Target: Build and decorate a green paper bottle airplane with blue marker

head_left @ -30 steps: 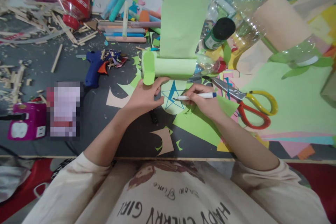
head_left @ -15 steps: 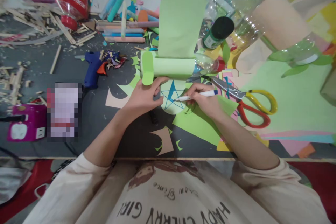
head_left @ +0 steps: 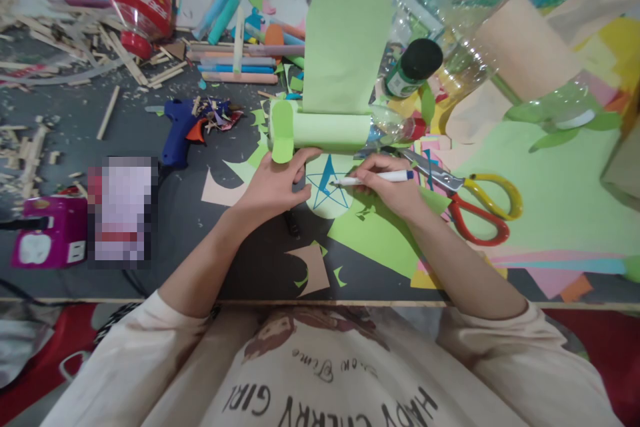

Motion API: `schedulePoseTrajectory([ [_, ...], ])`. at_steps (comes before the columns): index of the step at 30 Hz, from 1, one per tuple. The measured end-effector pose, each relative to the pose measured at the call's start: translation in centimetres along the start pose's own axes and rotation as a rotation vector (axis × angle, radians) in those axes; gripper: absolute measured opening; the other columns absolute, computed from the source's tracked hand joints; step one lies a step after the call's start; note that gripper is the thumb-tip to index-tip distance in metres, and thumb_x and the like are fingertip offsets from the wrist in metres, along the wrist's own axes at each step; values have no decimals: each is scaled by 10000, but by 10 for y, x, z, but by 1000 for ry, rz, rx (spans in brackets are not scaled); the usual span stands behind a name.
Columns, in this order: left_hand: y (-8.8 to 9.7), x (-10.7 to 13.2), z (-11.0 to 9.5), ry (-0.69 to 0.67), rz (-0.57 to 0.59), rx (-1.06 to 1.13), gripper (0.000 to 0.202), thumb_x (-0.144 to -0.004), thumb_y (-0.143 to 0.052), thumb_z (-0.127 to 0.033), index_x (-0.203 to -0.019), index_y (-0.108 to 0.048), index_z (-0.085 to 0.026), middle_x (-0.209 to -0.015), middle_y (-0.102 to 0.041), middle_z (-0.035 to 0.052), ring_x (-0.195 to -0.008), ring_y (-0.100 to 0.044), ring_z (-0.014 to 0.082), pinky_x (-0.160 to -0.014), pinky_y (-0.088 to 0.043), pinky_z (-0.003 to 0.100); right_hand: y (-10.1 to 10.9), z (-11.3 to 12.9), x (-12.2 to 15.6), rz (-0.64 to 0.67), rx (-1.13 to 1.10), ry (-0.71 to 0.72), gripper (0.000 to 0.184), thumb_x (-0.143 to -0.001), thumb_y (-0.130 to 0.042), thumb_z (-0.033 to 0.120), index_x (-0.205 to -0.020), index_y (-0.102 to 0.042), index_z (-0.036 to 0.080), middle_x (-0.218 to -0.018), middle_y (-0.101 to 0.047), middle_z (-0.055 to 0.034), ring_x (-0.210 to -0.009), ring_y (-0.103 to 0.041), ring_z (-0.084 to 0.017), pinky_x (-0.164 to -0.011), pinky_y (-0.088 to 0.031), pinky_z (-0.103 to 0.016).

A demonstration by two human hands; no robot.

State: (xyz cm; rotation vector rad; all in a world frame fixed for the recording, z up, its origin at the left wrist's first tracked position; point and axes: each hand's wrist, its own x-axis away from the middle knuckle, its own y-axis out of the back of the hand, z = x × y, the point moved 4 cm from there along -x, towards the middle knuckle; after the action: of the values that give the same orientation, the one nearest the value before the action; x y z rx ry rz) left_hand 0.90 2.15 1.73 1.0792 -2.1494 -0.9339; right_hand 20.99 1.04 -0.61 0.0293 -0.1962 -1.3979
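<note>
My right hand [head_left: 387, 180] is closed around a slim white marker [head_left: 383, 177] with a blue end. Its tip touches, or hovers just over, a star [head_left: 327, 183] drawn in blue outline and partly filled in. The star is on a rounded pale green paper flap [head_left: 320, 208]. My left hand [head_left: 277, 183] rests at the flap's left edge, thumb and index finger apart; its other fingers are partly hidden. Just above lies a plastic bottle wrapped in green paper [head_left: 330, 131], with a red cap [head_left: 416, 128] to the right. A larger rounded green flap [head_left: 347, 40] extends behind it.
Scissors [head_left: 450, 180] with red and yellow handles lie right of my right hand. A blue glue gun [head_left: 177, 130] is at left, near a purple box [head_left: 50, 230]. A black-capped bottle [head_left: 417, 67], markers [head_left: 237, 70], wood sticks and paper scraps [head_left: 310, 270] surround the work.
The marker tip has moved slightly up and to the right over the star. My left hand stays in place, and the view has shifted a little.
</note>
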Motion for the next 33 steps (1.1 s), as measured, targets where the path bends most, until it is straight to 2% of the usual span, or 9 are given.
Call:
schedulePoseTrajectory([
  [3, 0, 0, -1, -2, 3, -13, 522, -823, -502, -219, -1344, -488, -222, -726, -469, -41, -645, -490, 121, -648, -374, 216, -3, 0, 2, 71, 38, 6, 194, -759, -711, 338, -644, -679, 185, -586, -655, -1, -519, -536, -108, -484, -388, -239],
  [15, 0, 1, 0, 3, 17, -20, 505, -840, -504, -226, -1345, -477, -224, -714, -457, -50, -627, -502, 107, -649, -380, 204, -5, 0, 1, 95, 50, -80, 172, -696, -693, 309, -585, -674, 179, -523, -611, 4, -473, -466, -96, -448, -321, -237],
  [17, 0, 0, 0, 3, 10, -19, 511, -836, -507, -225, -1346, -478, -227, -719, -457, -49, -630, -497, 107, -648, -373, 208, -4, 0, 1, 68, 33, -61, 172, -708, -693, 310, -591, -668, 186, -532, -615, 5, -481, -486, -100, -454, -345, -238],
  [23, 0, 0, 0, 16, 4, -20, 513, -816, -503, -215, -1329, -500, -229, -714, -460, -43, -643, -491, 119, -621, -363, 210, 0, 3, 2, -123, 23, 34, 191, -799, -671, 322, -650, -636, 208, -554, -618, 19, -488, -533, -106, -475, -407, -242],
  [29, 1, 0, 0, 24, 5, -18, 524, -818, -502, -219, -1342, -495, -236, -720, -466, -42, -648, -493, 121, -618, -360, 211, -4, 5, 4, -75, 49, 42, 209, -786, -695, 362, -662, -640, 203, -588, -638, 19, -502, -540, -105, -490, -427, -249],
  [33, 1, 0, -1, 27, 16, -31, 519, -826, -501, -220, -1345, -494, -232, -720, -474, -42, -646, -492, 122, -639, -371, 213, -6, 7, 7, -112, 50, 40, 202, -783, -673, 319, -622, -616, 211, -556, -614, 20, -489, -512, -106, -486, -399, -258],
])
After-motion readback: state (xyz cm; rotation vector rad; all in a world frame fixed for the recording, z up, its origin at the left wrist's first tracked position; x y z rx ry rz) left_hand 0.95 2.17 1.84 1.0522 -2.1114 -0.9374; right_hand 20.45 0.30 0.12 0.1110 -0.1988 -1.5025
